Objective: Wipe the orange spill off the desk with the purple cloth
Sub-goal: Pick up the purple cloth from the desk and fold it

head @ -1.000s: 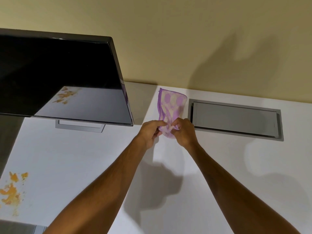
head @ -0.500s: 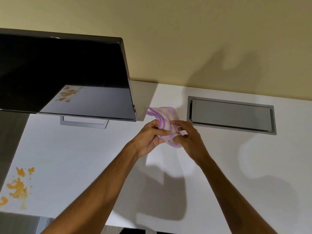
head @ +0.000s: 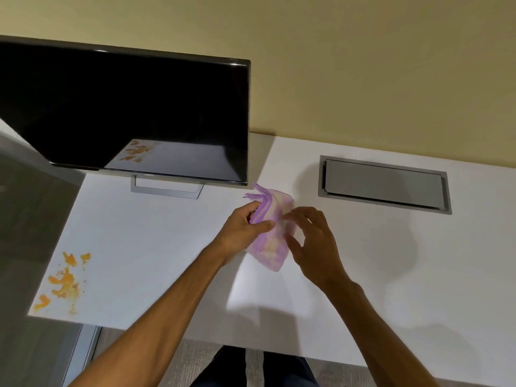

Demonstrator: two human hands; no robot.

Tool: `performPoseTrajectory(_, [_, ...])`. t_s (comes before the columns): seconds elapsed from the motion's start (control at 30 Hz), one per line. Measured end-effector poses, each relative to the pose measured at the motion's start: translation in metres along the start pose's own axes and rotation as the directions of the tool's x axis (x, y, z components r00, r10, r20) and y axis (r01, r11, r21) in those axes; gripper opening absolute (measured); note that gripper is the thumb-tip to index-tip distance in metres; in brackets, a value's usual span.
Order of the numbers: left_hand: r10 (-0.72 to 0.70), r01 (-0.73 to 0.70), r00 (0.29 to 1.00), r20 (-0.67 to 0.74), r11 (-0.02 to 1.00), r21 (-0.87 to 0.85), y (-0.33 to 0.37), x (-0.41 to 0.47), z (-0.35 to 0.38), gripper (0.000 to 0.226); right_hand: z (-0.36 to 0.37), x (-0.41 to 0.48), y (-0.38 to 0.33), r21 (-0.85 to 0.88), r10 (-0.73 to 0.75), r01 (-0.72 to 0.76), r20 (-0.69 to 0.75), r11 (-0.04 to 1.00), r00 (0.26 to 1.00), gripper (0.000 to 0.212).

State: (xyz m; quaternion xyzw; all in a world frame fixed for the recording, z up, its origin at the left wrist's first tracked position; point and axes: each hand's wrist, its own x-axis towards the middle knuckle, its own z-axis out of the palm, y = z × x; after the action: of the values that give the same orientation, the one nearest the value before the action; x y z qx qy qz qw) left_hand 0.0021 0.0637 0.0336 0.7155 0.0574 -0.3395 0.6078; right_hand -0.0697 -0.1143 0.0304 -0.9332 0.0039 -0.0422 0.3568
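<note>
Left hand (head: 245,227) pinching the bunched purple cloth (head: 272,236) above mid-desk (head: 156,247), right hand (head: 312,241) at its 3 o'clock, fingers spread and brushing it, orange spill (head: 64,283) far out at 8 o'clock

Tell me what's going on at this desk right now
A person is standing at a white desk with a purple cloth bunched up between both hands. The left hand grips the cloth, while the right hand has its fingers spread loosely against its other side. The orange spill sits untouched at the desk's left front corner, well away from the cloth. A dark monitor stands behind it, and a grey cable hatch is set into the desk on the right.
</note>
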Motion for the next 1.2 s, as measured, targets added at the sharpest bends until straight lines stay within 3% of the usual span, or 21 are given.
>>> performPoseTrajectory(0.1, [0.2, -0.211, 0.977, 0.074, 0.867, 0.452, 0.0, -0.026, -0.016, 0.019, 0.001, -0.002, -0.015, -0.083, -0.127, 0.131, 0.054, 0.988, 0.99, 0.062])
performPoseTrajectory(0.2, [0.305, -0.328, 0.939, 0.157, 0.667, 0.669, 0.002, -0.056, -0.03, 0.015, 0.005, 0.003, -0.028, -0.147, -0.309, 0.336, 0.179, 0.93, 0.934, 0.069])
performPoseTrajectory(0.3, [0.349, -0.355, 0.921, 0.173, 0.572, 0.739, 0.005, -0.08, -0.045, 0.013, 0.012, 0.006, -0.045, -0.202, -0.406, 0.463, 0.267, 0.863, 0.874, 0.041])
performPoseTrajectory(0.4, [0.402, -0.33, 0.909, 0.111, 0.531, 0.78, 0.006, -0.103, -0.061, 0.025, 0.011, -0.003, -0.075, -0.186, -0.301, 0.375, 0.331, 0.908, 0.894, 0.017])
performPoseTrajectory(0.5, [0.482, -0.293, 0.876, 0.015, 0.508, 0.81, 0.003, -0.126, -0.076, 0.027, 0.012, -0.016, -0.093, -0.246, -0.204, 0.302, 0.355, 0.921, 0.913, 0.018])
performPoseTrajectory(0.63, [0.596, -0.26, 0.787, -0.161, 0.557, 0.789, -0.012, -0.153, -0.089, 0.03, 0.02, -0.035, -0.106, -0.267, -0.213, 0.298, 0.305, 0.916, 0.928, 0.023])
performPoseTrajectory(0.73, [0.557, -0.199, 0.71, -0.432, 0.747, 0.635, -0.022, -0.175, -0.087, 0.051, 0.034, -0.051, -0.116, -0.341, -0.32, 0.359, 0.166, 0.869, 0.933, 0.016])
performPoseTrajectory(0.8, [0.366, -0.157, 0.702, -0.611, 0.916, 0.369, -0.026, -0.191, -0.081, 0.05, 0.039, -0.058, -0.126, -0.34, -0.348, 0.361, 0.101, 0.868, 0.932, 0.027])
performPoseTrajectory(0.87, [0.076, -0.088, 0.776, -0.626, 0.996, 0.012, -0.032, -0.203, -0.077, 0.035, 0.042, -0.062, -0.138, -0.359, -0.38, 0.376, 0.064, 0.854, 0.923, 0.023])
performPoseTrajectory(0.93, [-0.149, -0.025, 0.863, -0.482, 0.942, -0.336, -0.037, -0.212, -0.072, 0.036, 0.046, -0.066, -0.146, -0.387, -0.422, 0.416, 0.073, 0.823, 0.904, 0.019])
performPoseTrajectory(1.0, [-0.245, 0.015, 0.898, -0.366, 0.848, -0.529, -0.043, -0.219, -0.066, 0.036, 0.05, -0.071, -0.155, -0.393, -0.46, 0.471, 0.129, 0.79, 0.879, 0.028])
performPoseTrajectory(1.2, [-0.278, -0.106, 0.874, -0.399, 0.691, -0.715, -0.059, -0.235, -0.05, 0.026, 0.064, -0.093, -0.163, -0.292, -0.621, 0.656, 0.215, 0.696, 0.754, 0.041])
